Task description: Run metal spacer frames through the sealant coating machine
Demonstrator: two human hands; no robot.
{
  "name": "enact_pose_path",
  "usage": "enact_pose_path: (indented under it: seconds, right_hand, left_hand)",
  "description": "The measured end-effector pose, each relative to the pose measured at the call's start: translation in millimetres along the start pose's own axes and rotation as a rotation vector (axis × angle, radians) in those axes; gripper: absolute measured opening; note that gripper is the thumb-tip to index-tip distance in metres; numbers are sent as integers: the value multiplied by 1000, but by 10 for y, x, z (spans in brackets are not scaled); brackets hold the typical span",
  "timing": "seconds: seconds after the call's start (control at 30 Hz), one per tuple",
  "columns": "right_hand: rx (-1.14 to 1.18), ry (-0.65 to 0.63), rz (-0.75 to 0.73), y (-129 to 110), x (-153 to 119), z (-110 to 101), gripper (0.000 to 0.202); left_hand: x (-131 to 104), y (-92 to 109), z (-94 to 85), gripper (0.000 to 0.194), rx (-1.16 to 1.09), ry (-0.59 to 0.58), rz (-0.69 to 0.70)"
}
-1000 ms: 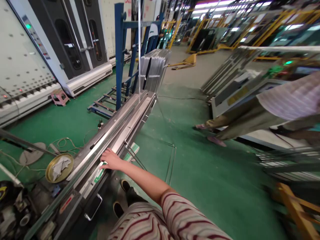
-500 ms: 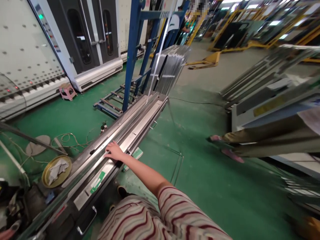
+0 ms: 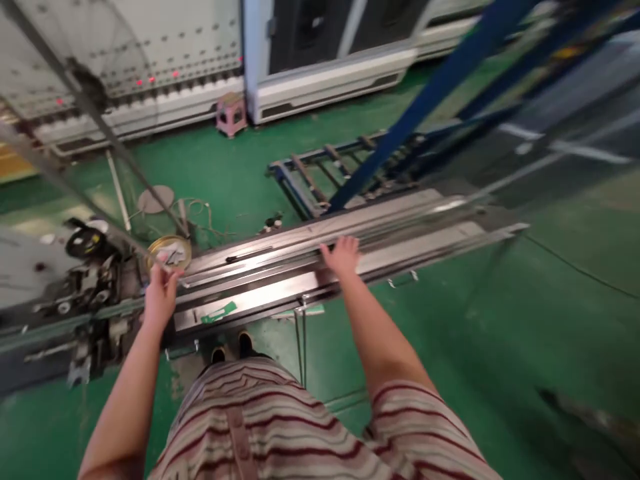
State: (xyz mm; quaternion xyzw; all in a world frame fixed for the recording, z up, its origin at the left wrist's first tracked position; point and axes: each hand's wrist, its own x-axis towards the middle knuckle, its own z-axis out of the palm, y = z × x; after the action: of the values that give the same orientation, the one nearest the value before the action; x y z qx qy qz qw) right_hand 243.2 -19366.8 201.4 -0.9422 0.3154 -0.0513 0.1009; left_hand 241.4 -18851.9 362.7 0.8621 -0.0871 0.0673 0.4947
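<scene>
Your right hand (image 3: 343, 256) rests on the long metal strip (image 3: 250, 266), its fingers slightly spread and flat, pinching nothing that shows. Your left hand (image 3: 160, 299) is near the strip's left end, just beside the round tin (image 3: 189, 253); blur means I cannot tell whether its fingers pinch anything. The strip lies lengthwise along the bench (image 3: 270, 293), so laying it there looks done; whether aligning is left, I cannot tell

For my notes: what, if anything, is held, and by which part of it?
The left hand seems to hold the slanting metal bar near its lower end. The right hand lies on the bench; whether it grips is unclear.
</scene>
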Motion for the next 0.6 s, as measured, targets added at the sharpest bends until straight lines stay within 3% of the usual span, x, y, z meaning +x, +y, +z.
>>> enact_pose_path:
  seconds: [0.2, 0.37, 0.47, 0.6]
  right_hand:
    - [-75, -81, 29, 306, 371, 241, 87]
    - [-118, -104, 37, 326, 419, 271, 84]
    - [-142, -89, 2, 139, 295, 293, 74]
    - [-193, -37, -112, -303, -113, 385, 66]
  left_hand:
    - [72, -19, 373, 56, -40, -10, 11]
    - [-10, -140, 463, 54, -54, -15, 16]
    - [-38, -318, 313, 50, -59, 30, -15]
    - [-91, -659, -210, 47, -26, 120, -11]
